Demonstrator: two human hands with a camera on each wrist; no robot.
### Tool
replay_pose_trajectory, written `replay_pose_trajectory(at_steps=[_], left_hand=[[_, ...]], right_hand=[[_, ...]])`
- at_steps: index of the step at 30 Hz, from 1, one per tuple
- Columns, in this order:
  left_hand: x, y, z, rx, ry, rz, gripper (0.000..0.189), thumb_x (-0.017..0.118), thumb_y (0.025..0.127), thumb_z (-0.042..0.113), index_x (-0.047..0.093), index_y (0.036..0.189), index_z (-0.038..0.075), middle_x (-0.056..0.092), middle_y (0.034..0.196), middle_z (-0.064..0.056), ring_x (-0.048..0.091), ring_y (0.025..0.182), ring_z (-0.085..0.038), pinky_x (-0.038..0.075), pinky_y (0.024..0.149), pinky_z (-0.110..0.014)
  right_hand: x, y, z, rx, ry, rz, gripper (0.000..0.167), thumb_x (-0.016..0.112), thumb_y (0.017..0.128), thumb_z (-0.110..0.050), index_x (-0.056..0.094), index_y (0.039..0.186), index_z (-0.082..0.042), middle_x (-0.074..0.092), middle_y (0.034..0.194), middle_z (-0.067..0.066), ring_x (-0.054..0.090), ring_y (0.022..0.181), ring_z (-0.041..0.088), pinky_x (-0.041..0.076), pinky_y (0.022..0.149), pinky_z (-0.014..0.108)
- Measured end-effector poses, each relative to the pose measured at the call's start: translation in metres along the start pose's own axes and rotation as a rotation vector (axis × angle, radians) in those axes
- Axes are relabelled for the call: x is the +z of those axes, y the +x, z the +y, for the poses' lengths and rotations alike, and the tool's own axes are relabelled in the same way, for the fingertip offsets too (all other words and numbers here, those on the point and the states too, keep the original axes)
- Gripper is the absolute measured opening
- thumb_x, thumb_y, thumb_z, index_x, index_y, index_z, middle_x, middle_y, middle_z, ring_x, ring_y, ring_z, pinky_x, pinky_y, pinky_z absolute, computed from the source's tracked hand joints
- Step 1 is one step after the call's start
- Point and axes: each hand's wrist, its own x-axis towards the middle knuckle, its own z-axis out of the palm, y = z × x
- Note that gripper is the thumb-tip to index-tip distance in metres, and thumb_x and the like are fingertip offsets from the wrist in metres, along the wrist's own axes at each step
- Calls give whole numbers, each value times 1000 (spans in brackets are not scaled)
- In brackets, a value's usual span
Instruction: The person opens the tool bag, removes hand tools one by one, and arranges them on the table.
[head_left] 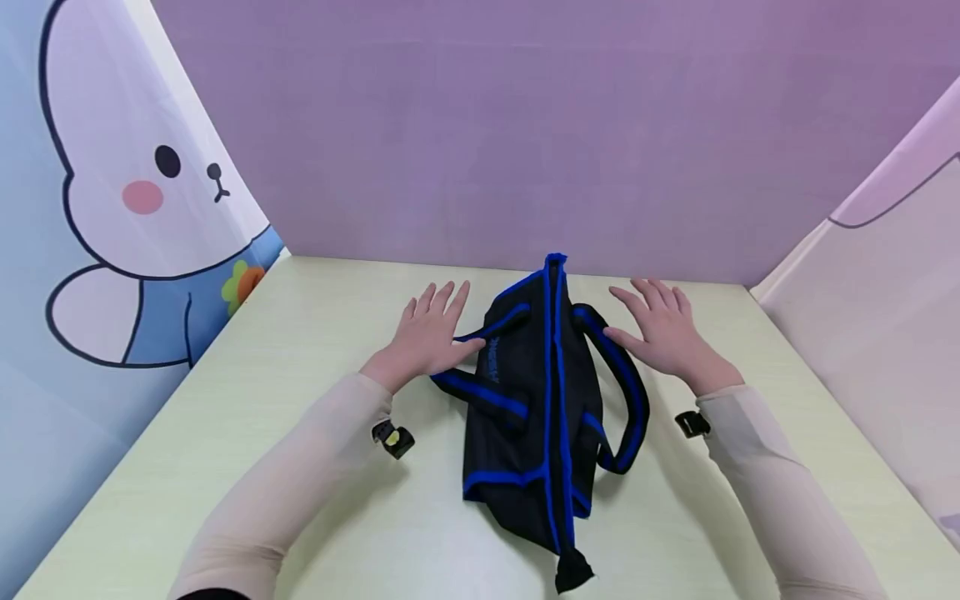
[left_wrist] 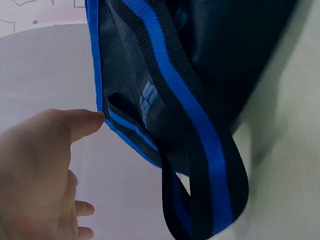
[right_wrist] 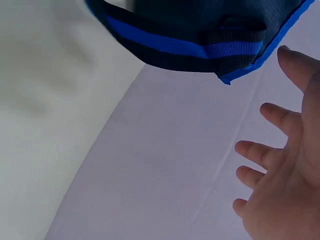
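Observation:
A black bag (head_left: 517, 450) with blue trim stands on the table, its zipped top running away from me and a black tab at the near end. Its left strap handle (head_left: 480, 392) sticks out to the left; the right handle (head_left: 637, 408) loops out to the right. My left hand (head_left: 431, 333) is spread beside the left handle, thumb toward the bag; whether it touches cannot be told. On the other side my right hand (head_left: 663, 333) hovers near the right handle, fingers spread. Pale lettering (left_wrist: 148, 97) shows on the bag's side in the left wrist view. Neither hand holds anything.
The pale table (head_left: 360, 517) ends at a purple cloth wall (head_left: 480, 150) behind the bag. A cartoon-printed cloth (head_left: 142, 250) stands along the left, and a pale printed cloth (head_left: 885, 275) borders the right. Small black devices (head_left: 393, 437) sit at both wrists.

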Motion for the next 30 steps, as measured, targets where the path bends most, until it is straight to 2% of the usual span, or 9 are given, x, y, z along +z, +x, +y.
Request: replay_pose_trajectory(at_steps=[10, 15, 22, 25, 30], left_hand=[[-3, 27, 16, 17, -116, -43, 91, 48, 97, 60, 2, 161, 13, 14, 163, -17, 14, 148, -39, 20, 117, -57], [-6, 41, 26, 42, -158, -34, 91, 50, 97, 59, 8, 161, 10, 22, 159, -19, 22, 143, -39, 31, 114, -54], [-9, 63, 40, 67, -262, -20, 84, 58, 97, 50, 19, 159, 9, 20, 161, -16, 21, 145, -37, 27, 117, -50], [-9, 71, 44, 78, -326, -15, 78, 60, 97, 43, 25, 156, 6, 30, 157, -17, 29, 141, -35, 26, 117, -47], [-9, 82, 51, 76, -458, -18, 70, 63, 97, 36, 36, 149, -2, 55, 133, -20, 53, 118, -30, 42, 105, -40]], right_hand=[[1, 41, -5, -4, 62, -64, 60, 53, 102, -37, 37, 150, -5, 29, 150, 30, 20, 141, 46, 11, 111, 67], [4, 64, -3, 34, 131, -84, 58, 49, 104, -37, 37, 151, -3, 30, 150, 28, 21, 141, 45, 10, 111, 67], [4, 96, -5, 101, 146, -124, 52, 40, 107, -39, 44, 148, -8, 32, 152, 24, 20, 142, 46, 9, 114, 66], [3, 107, -6, 115, 137, -149, 50, 35, 108, -40, 47, 146, -10, 33, 153, 22, 20, 143, 44, 9, 115, 65], [2, 125, -11, 117, 100, -225, 50, 31, 109, -39, 48, 146, -9, 33, 153, 22, 20, 144, 42, 10, 115, 64]])
